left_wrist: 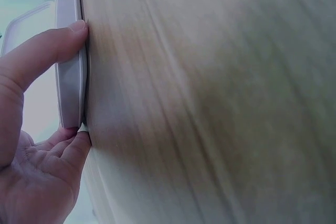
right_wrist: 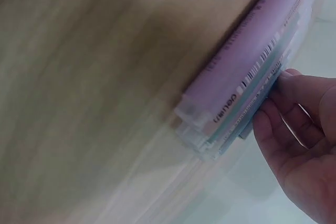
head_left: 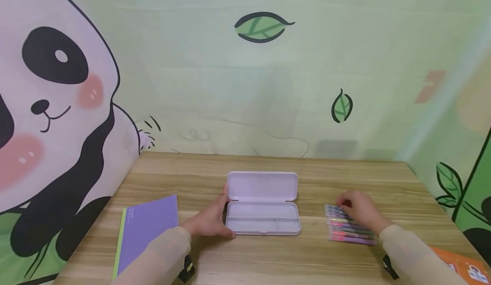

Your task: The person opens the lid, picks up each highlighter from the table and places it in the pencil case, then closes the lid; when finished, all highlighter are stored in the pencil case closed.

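A pale lilac pencil case lies on the table with its lid raised at the back, showing bare compartments. My left hand grips its left end. In the left wrist view the thumb presses the front wall and the fingers reach round the end. To the right, several highlighters lie side by side in a row, with pink, purple and blue among them. My right hand is at the far end of that row, its thumb and fingertips pinching a blue highlighter.
A purple notebook with a green spine lies left of the case, partly behind the left sleeve. An orange printed item shows at the lower right, beside the right sleeve. A panda-printed backdrop stands behind the wooden table.
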`<state>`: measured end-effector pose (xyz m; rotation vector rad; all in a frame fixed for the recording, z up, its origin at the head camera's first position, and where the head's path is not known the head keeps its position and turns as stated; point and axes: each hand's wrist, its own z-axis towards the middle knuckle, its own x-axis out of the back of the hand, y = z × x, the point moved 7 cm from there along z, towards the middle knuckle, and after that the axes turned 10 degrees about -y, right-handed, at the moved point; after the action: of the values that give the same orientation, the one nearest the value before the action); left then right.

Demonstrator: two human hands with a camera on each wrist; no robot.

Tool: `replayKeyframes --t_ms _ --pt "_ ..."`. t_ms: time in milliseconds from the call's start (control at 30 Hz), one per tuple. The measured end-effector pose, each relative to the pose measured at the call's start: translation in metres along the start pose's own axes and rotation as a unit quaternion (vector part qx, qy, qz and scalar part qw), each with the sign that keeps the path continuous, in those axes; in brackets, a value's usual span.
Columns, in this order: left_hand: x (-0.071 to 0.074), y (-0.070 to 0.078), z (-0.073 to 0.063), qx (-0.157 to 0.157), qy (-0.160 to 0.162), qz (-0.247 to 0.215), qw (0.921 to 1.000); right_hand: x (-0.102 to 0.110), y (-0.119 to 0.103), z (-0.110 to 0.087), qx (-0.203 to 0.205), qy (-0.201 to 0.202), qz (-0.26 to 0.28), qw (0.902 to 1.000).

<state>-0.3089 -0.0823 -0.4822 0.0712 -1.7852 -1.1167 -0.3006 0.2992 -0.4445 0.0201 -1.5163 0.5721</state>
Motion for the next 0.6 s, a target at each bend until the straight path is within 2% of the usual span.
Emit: replayKeyframes --t_ms 333,600 --pt "0.000 0.000 0.000 -0.002 -0.005 -0.002 1.0000 -0.003 -0.002 0.009 0.008 -0.049 -0.029 0.9984" --pt "0.000 0.000 -0.001 -0.004 -0.001 0.001 1.0000 -0.003 -0.008 0.012 0.027 -0.069 -0.053 0.9959"
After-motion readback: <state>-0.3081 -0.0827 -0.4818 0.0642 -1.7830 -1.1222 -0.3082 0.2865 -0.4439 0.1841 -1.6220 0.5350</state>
